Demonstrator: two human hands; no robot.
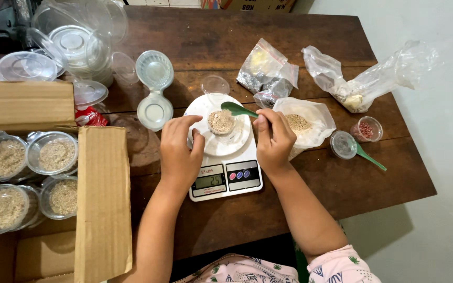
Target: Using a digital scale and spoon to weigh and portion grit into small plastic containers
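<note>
A white kitchen scale [226,175] sits on the wooden table [300,199]. On its round plate stands a small clear cup [220,122] filled with pale grain. My left hand [180,152] rests at the plate's left edge, fingers curled toward the cup. My right hand [273,140] holds a green spoon [238,109] whose bowl hovers over the cup's far rim. Just right of that hand lies an open plastic bag of the same grain [305,124].
A cardboard box [103,199] at left holds several lidded cups of grain [56,155]. Empty clear cups and lids [74,44] pile at the back left. An open hinged cup [154,89], small packets [268,73], a crumpled bag [363,84], a cup of red bits [367,129] and another green spoon [370,158] lie around.
</note>
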